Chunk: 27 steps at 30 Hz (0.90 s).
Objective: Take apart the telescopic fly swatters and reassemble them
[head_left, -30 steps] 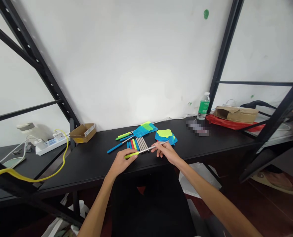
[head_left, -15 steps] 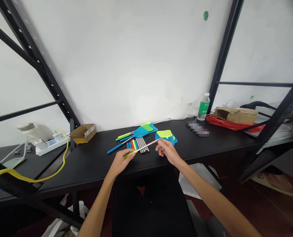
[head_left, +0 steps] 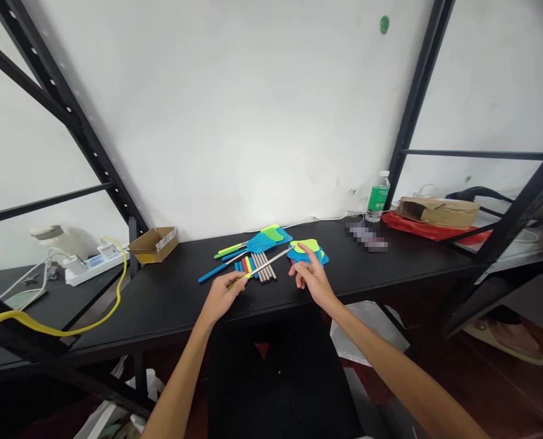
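Observation:
My left hand (head_left: 226, 294) is closed around the yellow-green grip of a metal rod (head_left: 271, 262), which slants up to the right over the desk. My right hand (head_left: 312, 275) holds nothing; its index finger stretches over a pile of fly swatter heads (head_left: 320, 256), yellow-green on top with blue below, while the other fingers curl. Whether that fingertip touches the top head I cannot tell. Between my hands lie several loose metal rods (head_left: 266, 275) and several coloured grips (head_left: 245, 264). Behind them, fly swatters with handles (head_left: 260, 242) lie overlapping.
On the black desk (head_left: 161, 305), an open cardboard box (head_left: 154, 245) stands left, near a power strip (head_left: 100, 263) and yellow cable (head_left: 119, 286). Right are a water bottle (head_left: 378, 198) and a carton (head_left: 438, 213) on red plastic. Black shelf posts (head_left: 418, 91) frame the desk. A black seat (head_left: 283, 378) is below.
My right hand has left the rod's tip and stretched its index finger toward the swatter heads. The rod stays in my left hand, which has moved slightly left and down.

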### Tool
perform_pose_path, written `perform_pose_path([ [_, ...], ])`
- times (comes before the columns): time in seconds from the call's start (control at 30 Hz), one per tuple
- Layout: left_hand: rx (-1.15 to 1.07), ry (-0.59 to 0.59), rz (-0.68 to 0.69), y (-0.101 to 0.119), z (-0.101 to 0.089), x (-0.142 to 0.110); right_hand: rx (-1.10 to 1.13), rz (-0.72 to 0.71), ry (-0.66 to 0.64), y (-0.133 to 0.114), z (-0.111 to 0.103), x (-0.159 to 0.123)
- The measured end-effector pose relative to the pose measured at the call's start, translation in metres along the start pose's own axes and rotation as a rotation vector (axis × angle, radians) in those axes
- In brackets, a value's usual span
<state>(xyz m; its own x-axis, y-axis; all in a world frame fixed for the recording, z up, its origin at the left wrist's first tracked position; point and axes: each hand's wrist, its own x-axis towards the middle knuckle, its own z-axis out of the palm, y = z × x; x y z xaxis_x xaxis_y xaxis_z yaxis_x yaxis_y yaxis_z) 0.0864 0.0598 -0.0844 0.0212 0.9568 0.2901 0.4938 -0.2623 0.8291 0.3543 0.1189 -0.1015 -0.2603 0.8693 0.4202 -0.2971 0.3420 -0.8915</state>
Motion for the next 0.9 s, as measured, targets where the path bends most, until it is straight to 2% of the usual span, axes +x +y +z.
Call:
perform_pose_path([
  [0.6, 0.039, 0.013, 0.016, 0.0014, -0.0004, -0.0001, -0.07, 0.017, -0.03, -0.0064, 0.0031, -0.0017],
  [0.9, 0.016, 0.017, 0.016, 0.0026, 0.0003, 0.0, -0.189, 0.028, -0.114, -0.0067, 0.0077, -0.0033],
])
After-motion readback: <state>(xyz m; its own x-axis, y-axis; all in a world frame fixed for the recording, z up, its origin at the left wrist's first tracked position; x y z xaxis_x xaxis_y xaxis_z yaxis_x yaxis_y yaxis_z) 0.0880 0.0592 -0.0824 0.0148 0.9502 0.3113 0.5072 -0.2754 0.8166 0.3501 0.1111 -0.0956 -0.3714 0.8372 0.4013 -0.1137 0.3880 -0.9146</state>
